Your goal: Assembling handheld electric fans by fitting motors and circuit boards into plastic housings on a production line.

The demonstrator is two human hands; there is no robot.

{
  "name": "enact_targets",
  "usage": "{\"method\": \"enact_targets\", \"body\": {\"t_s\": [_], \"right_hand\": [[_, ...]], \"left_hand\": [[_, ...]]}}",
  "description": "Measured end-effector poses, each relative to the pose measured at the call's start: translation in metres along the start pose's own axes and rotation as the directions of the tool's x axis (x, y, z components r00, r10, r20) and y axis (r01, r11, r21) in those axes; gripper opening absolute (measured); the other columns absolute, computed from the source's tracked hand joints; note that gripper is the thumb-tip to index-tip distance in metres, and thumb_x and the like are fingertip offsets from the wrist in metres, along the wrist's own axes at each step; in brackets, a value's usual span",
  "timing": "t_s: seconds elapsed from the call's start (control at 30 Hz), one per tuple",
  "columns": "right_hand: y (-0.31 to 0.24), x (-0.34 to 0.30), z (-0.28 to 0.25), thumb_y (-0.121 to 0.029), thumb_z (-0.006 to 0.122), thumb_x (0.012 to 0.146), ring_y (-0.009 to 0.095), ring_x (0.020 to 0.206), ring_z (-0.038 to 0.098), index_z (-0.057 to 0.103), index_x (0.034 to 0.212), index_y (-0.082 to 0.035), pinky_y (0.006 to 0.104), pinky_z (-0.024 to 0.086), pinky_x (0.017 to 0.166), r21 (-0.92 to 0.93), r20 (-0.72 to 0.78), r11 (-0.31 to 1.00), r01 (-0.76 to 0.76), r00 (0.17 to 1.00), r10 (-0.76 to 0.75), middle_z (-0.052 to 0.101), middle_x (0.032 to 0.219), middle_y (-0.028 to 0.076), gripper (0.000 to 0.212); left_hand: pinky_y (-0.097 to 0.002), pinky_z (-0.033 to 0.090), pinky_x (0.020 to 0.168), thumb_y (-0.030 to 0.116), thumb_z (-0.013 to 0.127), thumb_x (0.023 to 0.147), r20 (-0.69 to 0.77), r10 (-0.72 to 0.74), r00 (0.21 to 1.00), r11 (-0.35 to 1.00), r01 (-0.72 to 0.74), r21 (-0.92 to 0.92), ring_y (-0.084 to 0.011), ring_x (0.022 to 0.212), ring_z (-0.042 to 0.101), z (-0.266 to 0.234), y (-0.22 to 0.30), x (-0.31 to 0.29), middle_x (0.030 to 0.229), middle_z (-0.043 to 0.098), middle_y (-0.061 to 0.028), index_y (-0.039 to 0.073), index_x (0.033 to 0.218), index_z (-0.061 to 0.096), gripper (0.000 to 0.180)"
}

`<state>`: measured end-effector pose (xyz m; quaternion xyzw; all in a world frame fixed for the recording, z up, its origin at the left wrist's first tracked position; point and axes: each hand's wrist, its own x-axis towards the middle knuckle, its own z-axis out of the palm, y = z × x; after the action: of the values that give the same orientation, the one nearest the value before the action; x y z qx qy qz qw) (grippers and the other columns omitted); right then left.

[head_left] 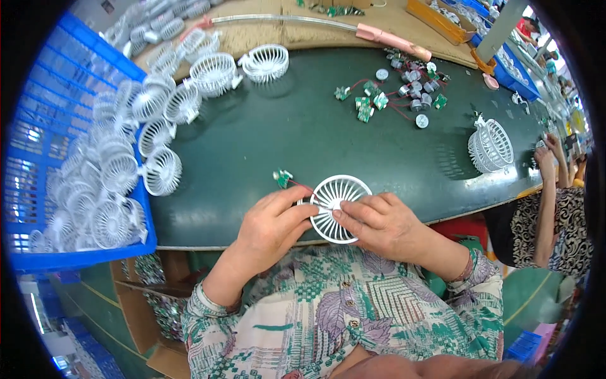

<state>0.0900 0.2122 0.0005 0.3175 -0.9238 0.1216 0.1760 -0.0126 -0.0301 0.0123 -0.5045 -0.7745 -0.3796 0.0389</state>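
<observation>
Green counter (252, 139) fills much of my feed. At the left I see a blue crate (69, 260) heaped with white cages (113, 224). Next comes the left hand (268, 227), its fingers narrow against the held cage (337, 197); whether they pinch rim or wire, I cannot tell. Just beyond them sits a green board (281, 178) on a red wire (302, 187) leading to that cage. It is at the counter's near edge, between both hands: round, white, with ribs fanning from a hub. I judge the step to be finger work around wire and hub; the next move calls for a steady rim and a slack wire. The right hand (391, 230) grips the cage's right side, thumb close by the hub. Farther right are silver cylinders (415, 88), a spare cage (491, 145) and a co-worker's arm (546, 208).
</observation>
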Motion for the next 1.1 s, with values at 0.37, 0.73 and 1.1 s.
{"method": "enact_targets", "body": {"t_s": [0.37,0.73,1.1], "right_hand": [[-0.003,-0.005,0.007,-0.02,0.068,0.079,0.017,0.096,0.059,0.065,0.117,-0.004,0.0312,0.045,0.074,0.036,-0.185,0.999,-0.04,0.982,0.046,0.061,0.114,0.005,0.042],[0.024,-0.034,-0.002,-0.024,0.08,0.074,0.025,0.094,0.064,0.067,0.12,-0.012,0.0372,0.049,0.074,0.235,-0.353,0.968,-0.087,0.921,0.168,0.063,0.116,0.008,0.049],[0.098,-0.115,-0.12,-0.017,0.078,0.076,0.027,0.095,0.062,0.07,0.107,-0.012,0.041,0.049,0.081,-0.307,-0.562,0.669,-0.677,0.696,0.447,0.065,0.106,0.006,0.032]], "left_hand": [[-0.0467,0.045,0.102,0.012,0.071,0.083,-0.151,-0.035,0.988,0.796,0.119,0.594,-0.0403,0.128,0.048,-0.035,-0.086,0.146,0.142,0.047,-0.0212,0.007,0.133,0.053,0.054],[-0.0472,0.052,0.075,0.013,0.072,0.081,0.173,-0.258,0.951,0.698,0.059,0.713,-0.0376,0.091,0.064,-0.01,-0.06,0.104,0.1,0.064,-0.0188,0.003,0.101,0.061,0.025],[-0.0449,0.046,0.097,0.001,0.07,0.078,-0.202,-0.094,0.975,0.903,0.169,0.395,-0.0381,0.117,0.056,-0.016,-0.007,0.038,0.131,0.057,-0.0194,0.003,0.116,0.063,0.039]]}}
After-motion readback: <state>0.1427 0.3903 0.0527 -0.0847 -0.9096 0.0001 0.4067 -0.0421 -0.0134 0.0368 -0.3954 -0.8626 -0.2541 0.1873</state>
